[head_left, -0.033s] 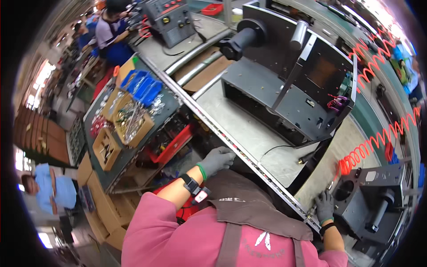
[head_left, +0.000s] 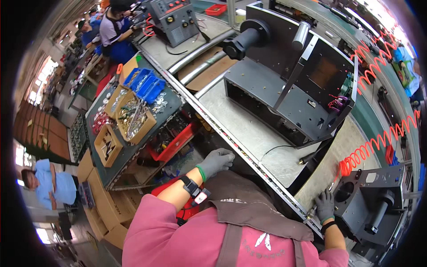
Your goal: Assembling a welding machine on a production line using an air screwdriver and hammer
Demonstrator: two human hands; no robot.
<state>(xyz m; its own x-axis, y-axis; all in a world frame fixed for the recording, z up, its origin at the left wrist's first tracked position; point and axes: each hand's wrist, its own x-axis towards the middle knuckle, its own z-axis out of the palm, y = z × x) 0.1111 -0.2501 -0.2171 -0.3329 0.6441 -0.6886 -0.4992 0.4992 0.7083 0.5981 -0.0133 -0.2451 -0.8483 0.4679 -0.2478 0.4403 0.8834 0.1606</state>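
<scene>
My left hand (head_left: 217, 163), in a grey glove with a green cuff, hovers in front of the bench's near edge. Its fingers are curled, and the inside of the hand is hidden. My right hand (head_left: 325, 208), also grey-gloved, lies on the bench with fingers stretched out. Its fingertips are beside the metal end fitting of a coiled red air hose (head_left: 362, 151). Just right of that hand is a dark grey metal housing (head_left: 356, 204) with a round opening and a black spool holder. A larger open machine chassis (head_left: 267, 84) stands farther back on the bench (head_left: 235, 118).
To the left, a side table (head_left: 140, 138) carries blue bins (head_left: 144, 85) and cardboard trays (head_left: 138, 129) of small metal parts. A red bin (head_left: 175, 144) sits beneath. Cardboard boxes (head_left: 106, 204) stand lower left. A grey machine (head_left: 171, 24) is at the back. Other people are at left and far right.
The view has shifted very slightly. Both my hands stay in about the same places, and nothing has been picked up or let go.
</scene>
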